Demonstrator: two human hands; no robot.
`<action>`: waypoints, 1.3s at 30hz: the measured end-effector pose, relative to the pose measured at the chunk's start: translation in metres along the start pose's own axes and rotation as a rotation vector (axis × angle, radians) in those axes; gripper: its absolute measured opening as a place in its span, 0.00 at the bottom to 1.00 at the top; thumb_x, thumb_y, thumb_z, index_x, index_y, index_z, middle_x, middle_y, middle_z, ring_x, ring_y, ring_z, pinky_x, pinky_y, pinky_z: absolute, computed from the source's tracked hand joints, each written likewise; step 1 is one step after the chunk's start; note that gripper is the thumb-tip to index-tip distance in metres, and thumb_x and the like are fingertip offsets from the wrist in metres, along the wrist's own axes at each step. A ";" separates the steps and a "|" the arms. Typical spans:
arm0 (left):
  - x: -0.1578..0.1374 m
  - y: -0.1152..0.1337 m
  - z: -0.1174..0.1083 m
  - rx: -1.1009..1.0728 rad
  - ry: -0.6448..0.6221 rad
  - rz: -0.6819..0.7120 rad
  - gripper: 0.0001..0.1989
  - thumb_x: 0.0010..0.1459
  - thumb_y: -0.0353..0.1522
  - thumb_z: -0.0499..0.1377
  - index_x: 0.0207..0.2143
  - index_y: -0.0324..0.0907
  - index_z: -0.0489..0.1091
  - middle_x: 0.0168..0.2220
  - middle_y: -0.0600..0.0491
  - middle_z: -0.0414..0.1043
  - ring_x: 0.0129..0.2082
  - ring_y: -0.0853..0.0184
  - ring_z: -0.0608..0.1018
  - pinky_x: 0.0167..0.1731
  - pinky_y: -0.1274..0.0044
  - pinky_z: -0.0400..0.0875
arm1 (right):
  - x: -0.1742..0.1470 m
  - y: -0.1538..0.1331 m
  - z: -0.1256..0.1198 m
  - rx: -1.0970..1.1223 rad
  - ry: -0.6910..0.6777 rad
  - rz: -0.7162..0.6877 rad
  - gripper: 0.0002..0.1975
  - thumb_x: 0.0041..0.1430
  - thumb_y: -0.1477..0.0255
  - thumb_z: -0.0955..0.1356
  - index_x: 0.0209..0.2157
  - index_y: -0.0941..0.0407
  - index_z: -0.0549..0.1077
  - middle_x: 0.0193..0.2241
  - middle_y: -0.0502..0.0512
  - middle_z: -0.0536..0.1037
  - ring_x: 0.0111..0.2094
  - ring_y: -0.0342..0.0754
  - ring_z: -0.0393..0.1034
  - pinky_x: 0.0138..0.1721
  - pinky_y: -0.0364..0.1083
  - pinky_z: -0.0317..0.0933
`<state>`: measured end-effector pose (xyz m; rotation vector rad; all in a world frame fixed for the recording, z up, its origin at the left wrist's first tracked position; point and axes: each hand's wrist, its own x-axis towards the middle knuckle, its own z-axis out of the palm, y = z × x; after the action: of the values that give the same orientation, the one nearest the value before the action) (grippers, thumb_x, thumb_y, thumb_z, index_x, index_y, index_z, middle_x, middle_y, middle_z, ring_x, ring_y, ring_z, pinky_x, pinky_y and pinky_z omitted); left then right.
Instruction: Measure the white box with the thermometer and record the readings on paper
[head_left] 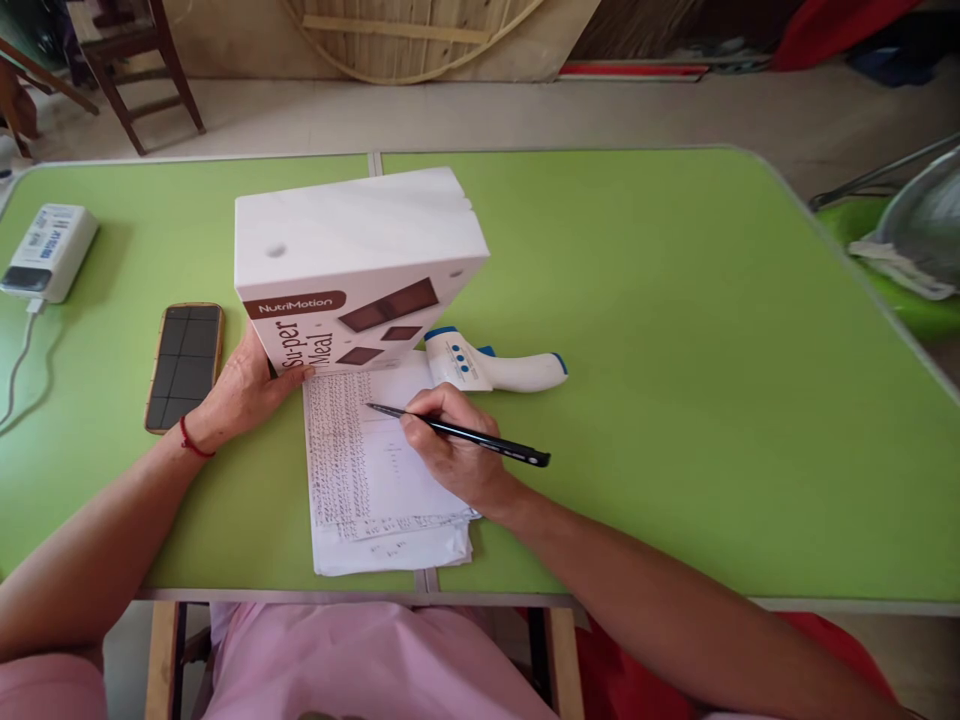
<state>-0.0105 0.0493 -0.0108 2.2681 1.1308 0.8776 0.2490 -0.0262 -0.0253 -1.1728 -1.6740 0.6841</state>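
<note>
My right hand (pixel 454 445) is closed around a black pen (pixel 487 438), its tip at or just above a sheet of paper (pixel 412 480) with dense columns of handwriting on its left side. More sheets lie beneath it. My left hand (pixel 251 385), with a red string bracelet at the wrist, grips the lower left edge of a white box (pixel 360 225) marked "NutriMotion Super Meal". The box stands tilted at the top of the sheets; its fingers-side is partly hidden. Right of the box, a white and blue handheld infrared thermometer (pixel 517 372) lies on its side, close to my right hand.
A phone (pixel 184 365) lies left of my left hand on the green table (pixel 675 400). At the far left is a white power bank (pixel 56 250) with a cable. Beyond the table stands a wooden chair (pixel 139 60); at the right is a green tub (pixel 892 300).
</note>
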 end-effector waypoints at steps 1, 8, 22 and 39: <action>0.000 0.000 0.000 0.006 -0.002 -0.002 0.11 0.66 0.39 0.59 0.46 0.44 0.68 0.48 0.45 0.74 0.51 0.54 0.76 0.59 0.54 0.69 | 0.000 0.000 0.000 0.001 0.007 -0.006 0.07 0.59 0.75 0.66 0.27 0.52 0.65 0.19 0.43 0.70 0.18 0.40 0.61 0.21 0.41 0.57; 0.000 0.000 0.000 -0.009 0.009 -0.015 0.14 0.67 0.45 0.58 0.46 0.45 0.69 0.49 0.45 0.73 0.53 0.53 0.75 0.61 0.53 0.68 | 0.001 -0.001 0.000 -0.018 -0.004 -0.002 0.07 0.59 0.74 0.66 0.27 0.52 0.64 0.19 0.44 0.69 0.19 0.40 0.61 0.22 0.41 0.58; 0.000 0.000 0.000 -0.016 -0.001 -0.025 0.14 0.67 0.45 0.58 0.46 0.45 0.68 0.47 0.45 0.74 0.51 0.54 0.76 0.61 0.53 0.69 | 0.000 0.002 -0.003 0.005 0.048 0.023 0.07 0.58 0.73 0.66 0.27 0.53 0.65 0.18 0.44 0.69 0.18 0.40 0.59 0.20 0.41 0.56; 0.000 0.001 -0.001 -0.017 -0.002 -0.021 0.15 0.67 0.46 0.58 0.47 0.46 0.68 0.48 0.45 0.73 0.52 0.53 0.75 0.61 0.52 0.68 | 0.001 0.000 -0.004 -0.012 0.011 0.022 0.07 0.58 0.74 0.66 0.26 0.52 0.65 0.18 0.44 0.69 0.17 0.41 0.60 0.20 0.41 0.57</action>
<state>-0.0103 0.0493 -0.0097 2.2396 1.1400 0.8730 0.2529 -0.0252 -0.0235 -1.2031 -1.6601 0.6815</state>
